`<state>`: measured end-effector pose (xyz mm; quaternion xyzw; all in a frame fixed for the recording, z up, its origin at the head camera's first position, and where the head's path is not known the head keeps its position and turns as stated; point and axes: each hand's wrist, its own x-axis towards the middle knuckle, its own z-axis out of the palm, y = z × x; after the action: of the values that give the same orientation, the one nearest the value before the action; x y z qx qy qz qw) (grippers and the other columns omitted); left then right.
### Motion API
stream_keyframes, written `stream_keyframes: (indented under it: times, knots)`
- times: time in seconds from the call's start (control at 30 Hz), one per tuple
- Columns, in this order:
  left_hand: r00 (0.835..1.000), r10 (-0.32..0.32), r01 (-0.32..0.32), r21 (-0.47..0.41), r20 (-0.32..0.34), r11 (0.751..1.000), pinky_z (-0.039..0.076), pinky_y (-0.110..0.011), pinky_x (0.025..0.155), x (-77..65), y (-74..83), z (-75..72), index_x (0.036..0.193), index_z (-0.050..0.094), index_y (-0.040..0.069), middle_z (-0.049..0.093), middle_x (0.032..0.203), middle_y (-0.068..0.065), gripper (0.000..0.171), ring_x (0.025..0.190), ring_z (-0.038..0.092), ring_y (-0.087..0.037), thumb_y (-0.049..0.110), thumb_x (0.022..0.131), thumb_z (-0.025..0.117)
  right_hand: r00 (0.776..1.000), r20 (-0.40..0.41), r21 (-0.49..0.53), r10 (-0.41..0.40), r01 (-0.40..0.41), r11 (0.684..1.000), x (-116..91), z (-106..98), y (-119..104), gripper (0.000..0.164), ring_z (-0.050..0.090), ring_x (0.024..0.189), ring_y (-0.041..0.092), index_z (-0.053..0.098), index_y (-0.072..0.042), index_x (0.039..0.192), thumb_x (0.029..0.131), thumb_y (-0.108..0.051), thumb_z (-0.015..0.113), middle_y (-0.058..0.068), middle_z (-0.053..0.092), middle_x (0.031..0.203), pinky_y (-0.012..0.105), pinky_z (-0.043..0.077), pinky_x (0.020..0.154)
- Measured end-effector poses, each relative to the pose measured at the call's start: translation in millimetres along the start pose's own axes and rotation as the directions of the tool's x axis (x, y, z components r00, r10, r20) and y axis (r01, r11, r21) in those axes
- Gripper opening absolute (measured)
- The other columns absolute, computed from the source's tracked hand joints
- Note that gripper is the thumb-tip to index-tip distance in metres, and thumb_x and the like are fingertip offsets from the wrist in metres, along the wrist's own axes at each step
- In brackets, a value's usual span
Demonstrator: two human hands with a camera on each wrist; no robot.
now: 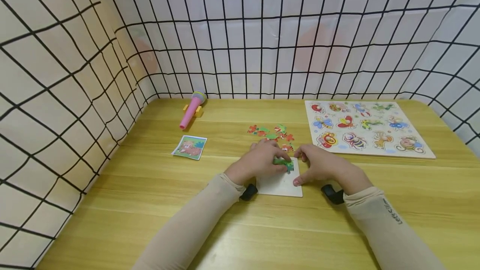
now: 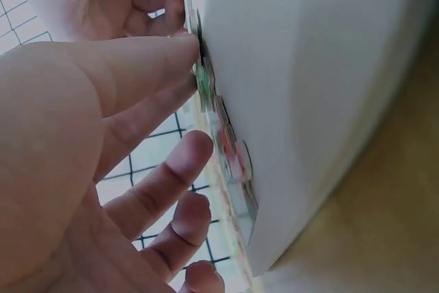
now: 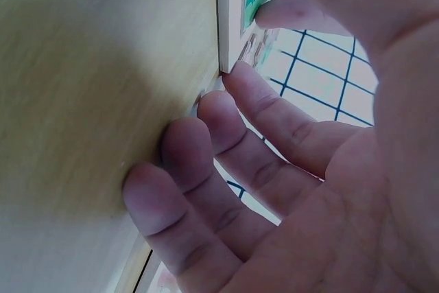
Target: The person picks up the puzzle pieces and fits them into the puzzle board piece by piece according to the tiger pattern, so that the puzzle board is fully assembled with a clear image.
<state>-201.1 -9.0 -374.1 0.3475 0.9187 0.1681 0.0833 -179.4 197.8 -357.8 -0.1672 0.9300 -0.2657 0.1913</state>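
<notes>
A small white puzzle board lies flat on the table, with green jigsaw pieces on its far right part. The left hand reaches over the board and pinches a green piece at its surface between thumb and index finger. Its other fingers are spread and loosely bent. At the board's right edge, the right hand holds it, thumb on the near side and index finger at the far corner. The other right fingertips rest on or close to the table.
Loose orange and green puzzle pieces lie beyond the board. A small picture card and a pink toy microphone on a yellow stand are to the left. A wooden insect puzzle lies at the right. Black grid mesh surrounds the table.
</notes>
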Motion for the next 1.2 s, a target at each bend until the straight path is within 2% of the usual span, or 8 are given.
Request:
stream_keyframes:
  times: [0.33, 1.03, 1.2]
  knots:
    - [1.000, 0.021, -0.021, 0.087, -0.001, 0.996, 0.034, -0.033, 0.083, -2.0, 2.6, -0.8, 0.120, 0.075, 0.032, 0.062, 0.114, 0.006, 0.028, 0.104, 0.046, -0.015, 0.041, 0.093, 0.073, 1.000, 0.004, -0.009, 0.004, -0.004, 1.000, 1.1, 0.4, 1.2, 0.077, 0.049, 0.096, 0.028, 0.054, 0.001, 0.123, 0.071, -0.040, 0.093, 0.013, 0.051, 0.106, 0.044, 0.042, 0.086]
    - [1.000, 0.011, -0.012, 0.100, 0.006, 0.995, 0.036, -0.032, 0.082, -3.0, 3.7, -0.7, 0.121, 0.074, 0.033, 0.062, 0.114, 0.006, 0.027, 0.102, 0.046, -0.015, 0.038, 0.094, 0.072, 1.000, 0.007, -0.023, 0.018, -0.018, 1.000, 2.5, 1.0, 0.3, 0.077, 0.049, 0.096, 0.028, 0.055, 0.000, 0.122, 0.070, -0.042, 0.093, 0.012, 0.051, 0.105, 0.043, 0.042, 0.085]
    - [0.998, 0.064, -0.064, 0.058, 0.006, 0.996, 0.039, -0.031, 0.079, -2.6, -2.0, -2.9, 0.121, 0.075, 0.029, 0.062, 0.107, 0.007, 0.029, 0.096, 0.049, -0.012, 0.037, 0.094, 0.073, 1.000, 0.006, -0.022, 0.014, -0.014, 1.000, 1.7, 0.5, -0.6, 0.076, 0.049, 0.096, 0.028, 0.055, 0.000, 0.122, 0.070, -0.041, 0.093, 0.012, 0.051, 0.105, 0.044, 0.042, 0.085]
